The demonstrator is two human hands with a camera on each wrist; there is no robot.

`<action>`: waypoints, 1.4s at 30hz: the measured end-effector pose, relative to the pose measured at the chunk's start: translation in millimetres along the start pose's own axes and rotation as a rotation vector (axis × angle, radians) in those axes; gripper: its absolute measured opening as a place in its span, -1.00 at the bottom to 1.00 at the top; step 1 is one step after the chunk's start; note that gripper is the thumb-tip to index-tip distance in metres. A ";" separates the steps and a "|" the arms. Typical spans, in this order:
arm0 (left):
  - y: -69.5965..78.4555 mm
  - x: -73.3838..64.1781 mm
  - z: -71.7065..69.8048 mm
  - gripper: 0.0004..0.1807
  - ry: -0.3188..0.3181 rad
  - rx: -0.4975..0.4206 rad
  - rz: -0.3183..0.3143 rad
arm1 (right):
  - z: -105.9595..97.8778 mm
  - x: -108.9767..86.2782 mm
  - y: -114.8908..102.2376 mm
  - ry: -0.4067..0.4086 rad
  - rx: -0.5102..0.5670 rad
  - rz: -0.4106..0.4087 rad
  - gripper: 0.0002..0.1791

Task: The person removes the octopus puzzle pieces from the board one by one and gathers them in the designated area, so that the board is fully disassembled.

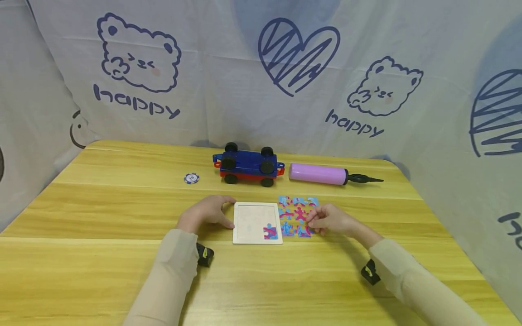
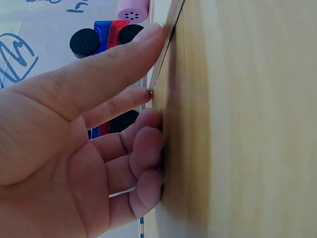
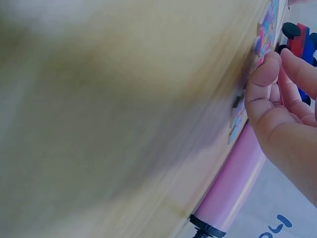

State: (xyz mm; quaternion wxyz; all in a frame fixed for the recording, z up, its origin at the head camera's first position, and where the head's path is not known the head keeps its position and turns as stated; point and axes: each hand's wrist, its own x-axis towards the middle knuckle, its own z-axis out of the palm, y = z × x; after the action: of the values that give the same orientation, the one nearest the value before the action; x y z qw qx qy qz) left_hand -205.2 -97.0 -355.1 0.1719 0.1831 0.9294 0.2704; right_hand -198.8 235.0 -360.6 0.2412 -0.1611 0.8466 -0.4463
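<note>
A square white puzzle tray [image 1: 252,222] lies on the table, one pink-and-blue jigsaw piece [image 1: 270,232] in its lower right corner. My left hand [image 1: 208,213] is at the tray's left side. Its thumb [image 2: 143,44] and forefinger touch the tray edge, while the other fingers bend down at the tabletop. Just right of the tray, several jigsaw pieces [image 1: 287,228] are laid out in rows. Over their right side is my right hand [image 1: 332,220], thumb and forefinger tips close together. I cannot tell whether a piece is between those fingertips.
Behind the tray, a blue-and-red toy car [image 1: 246,164] rests with wheels pointing up. A pink hand pump [image 1: 318,174] with a black nozzle lies to its right. A blue-and-white chip [image 1: 191,178] sits left of the car. A printed cloth [image 1: 228,81] hangs behind the table.
</note>
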 end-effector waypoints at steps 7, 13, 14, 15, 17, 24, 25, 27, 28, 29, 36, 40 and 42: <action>-1.8 1.5 0.7 -0.25 0.000 0.009 -0.001 | 1.8 4.5 -7.9 0.006 0.018 -0.009 -0.85; -1.4 1.5 0.6 -0.25 -0.001 0.008 -0.014 | 6.2 8.8 -16.2 -0.012 0.011 -0.023 -0.82; -1.4 1.7 0.6 -0.25 -0.002 0.010 -0.014 | 6.8 9.6 -17.2 -0.016 0.008 -0.029 -0.82; -1.4 1.7 0.8 -0.25 -0.002 0.008 -0.017 | 7.4 10.6 -18.2 -0.018 0.010 -0.029 -0.82; -1.3 2.1 1.0 -0.24 -0.003 0.009 -0.014 | 8.8 12.3 -19.8 -0.023 0.011 -0.033 -0.83; -0.7 1.5 0.5 -0.25 0.003 0.014 -0.008 | 15.6 18.6 -26.1 -0.033 0.001 -0.060 -0.83; -0.4 1.2 0.3 -0.25 0.004 0.016 -0.008 | 16.7 19.2 -26.9 -0.035 0.002 -0.066 -0.83; 0.0 0.7 0.1 -0.24 0.003 0.016 -0.006 | 19.1 20.8 -29.0 -0.040 -0.001 -0.072 -0.82; 0.0 0.6 -0.1 -0.24 0.003 0.018 -0.005 | 20.3 21.5 -30.1 -0.044 0.000 -0.074 -0.82; 0.4 0.5 -0.1 -0.24 0.004 0.015 -0.009 | 21.5 22.3 -31.4 -0.044 -0.001 -0.071 -0.81; 0.7 0.2 0.1 -0.24 -0.002 0.007 -0.021 | 30.1 28.1 -38.3 -0.044 -0.029 -0.099 -0.80; 0.4 0.4 0.6 -0.24 -0.005 0.000 -0.025 | 35.2 31.5 -42.0 -0.051 -0.040 -0.147 -0.77; 0.4 0.5 0.9 -0.24 -0.006 -0.003 -0.030 | 37.9 33.5 -43.5 -0.056 -0.041 -0.152 -0.77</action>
State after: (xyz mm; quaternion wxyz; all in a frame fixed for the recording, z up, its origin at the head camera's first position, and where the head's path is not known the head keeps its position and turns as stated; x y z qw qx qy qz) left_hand -205.1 -96.1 -355.8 0.1787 0.1697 0.9312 0.2686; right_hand -203.3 169.1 -351.5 0.2269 -0.2421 0.8337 -0.4414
